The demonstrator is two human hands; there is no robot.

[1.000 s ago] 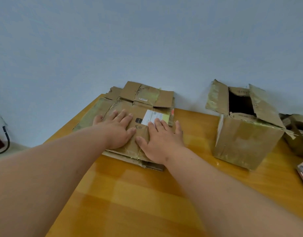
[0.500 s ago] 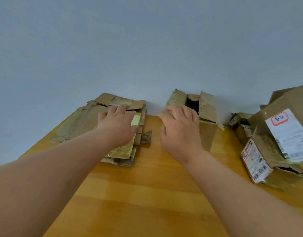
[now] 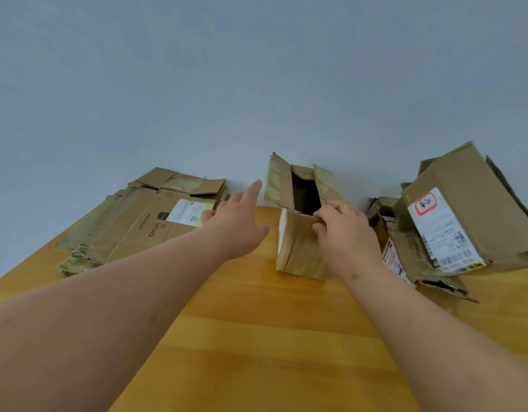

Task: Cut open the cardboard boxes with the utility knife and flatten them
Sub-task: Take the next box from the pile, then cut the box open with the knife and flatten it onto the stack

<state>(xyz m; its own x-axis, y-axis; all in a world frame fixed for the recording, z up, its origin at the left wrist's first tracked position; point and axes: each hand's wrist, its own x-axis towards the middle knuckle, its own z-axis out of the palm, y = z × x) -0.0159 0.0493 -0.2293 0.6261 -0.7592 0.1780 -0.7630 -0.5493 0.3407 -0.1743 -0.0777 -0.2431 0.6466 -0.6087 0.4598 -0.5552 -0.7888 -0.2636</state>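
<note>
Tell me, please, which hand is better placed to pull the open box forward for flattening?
The right hand, probably: its fingers already curl over the near rim of the open box. The left hand hovers open beside it, touching nothing.

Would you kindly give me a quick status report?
Right hand grips open box rim. Left hand open, reaching beside it. Flattened stack left. No knife visible.

Two bare forearms and hands — no sleeves in view

The left hand (image 3: 237, 221) and right hand (image 3: 344, 233) wear no gloves, rings or watch — both arms are uncovered to the frame's edge.
</note>
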